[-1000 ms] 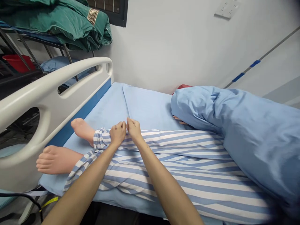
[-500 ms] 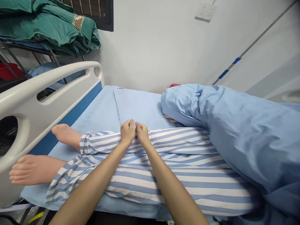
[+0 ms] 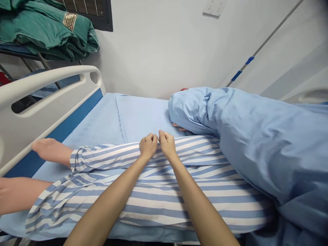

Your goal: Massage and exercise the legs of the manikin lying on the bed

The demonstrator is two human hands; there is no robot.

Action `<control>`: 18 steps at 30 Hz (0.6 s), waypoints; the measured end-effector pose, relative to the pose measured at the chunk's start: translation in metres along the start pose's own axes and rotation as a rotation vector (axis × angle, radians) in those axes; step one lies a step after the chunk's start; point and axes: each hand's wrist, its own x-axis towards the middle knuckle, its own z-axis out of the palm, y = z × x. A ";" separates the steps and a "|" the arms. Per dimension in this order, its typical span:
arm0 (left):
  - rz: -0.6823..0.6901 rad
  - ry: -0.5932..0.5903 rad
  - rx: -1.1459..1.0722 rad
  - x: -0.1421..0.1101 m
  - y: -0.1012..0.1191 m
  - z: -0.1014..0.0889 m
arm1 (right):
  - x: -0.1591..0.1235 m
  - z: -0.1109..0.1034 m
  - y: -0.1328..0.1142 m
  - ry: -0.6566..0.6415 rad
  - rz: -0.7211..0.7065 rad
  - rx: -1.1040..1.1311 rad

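Observation:
A figure in blue-and-white striped trousers (image 3: 159, 184) lies on a bed with a light blue sheet (image 3: 138, 112). Its bare feet (image 3: 48, 150) point toward the white footboard (image 3: 46, 102) on the left. My left hand (image 3: 148, 146) and my right hand (image 3: 167, 144) rest side by side on the far trouser leg, about halfway along it. Both are closed, fingers curled and pinching the striped cloth. A light blue quilt (image 3: 256, 136) is bunched over the figure's upper part on the right.
Folded green blankets (image 3: 46, 30) lie on a metal rack at the back left. A white wall with a socket plate (image 3: 214, 7) runs behind the bed. A thin pole with blue bands (image 3: 246, 63) leans at the right. Something red (image 3: 183, 89) peeks from behind the quilt.
Both hands have slid together along the far trouser leg, away from the ankle toward the quilt. The view has shifted right, so the feet and footboard sit further left.

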 end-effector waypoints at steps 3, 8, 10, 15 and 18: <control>0.051 -0.018 -0.050 0.000 0.008 0.017 | 0.002 -0.015 0.006 -0.006 0.017 0.002; 0.012 -0.022 0.038 -0.002 0.011 0.040 | 0.008 -0.039 0.010 0.100 -0.020 -0.034; -0.005 0.000 0.127 -0.004 0.007 0.044 | 0.011 -0.049 0.014 0.139 -0.055 -0.108; 0.039 -0.080 0.118 -0.003 0.004 0.040 | 0.012 -0.052 0.034 0.198 0.005 -0.376; 0.057 -0.165 0.006 -0.005 0.004 0.024 | 0.011 -0.046 0.036 0.169 0.001 -0.497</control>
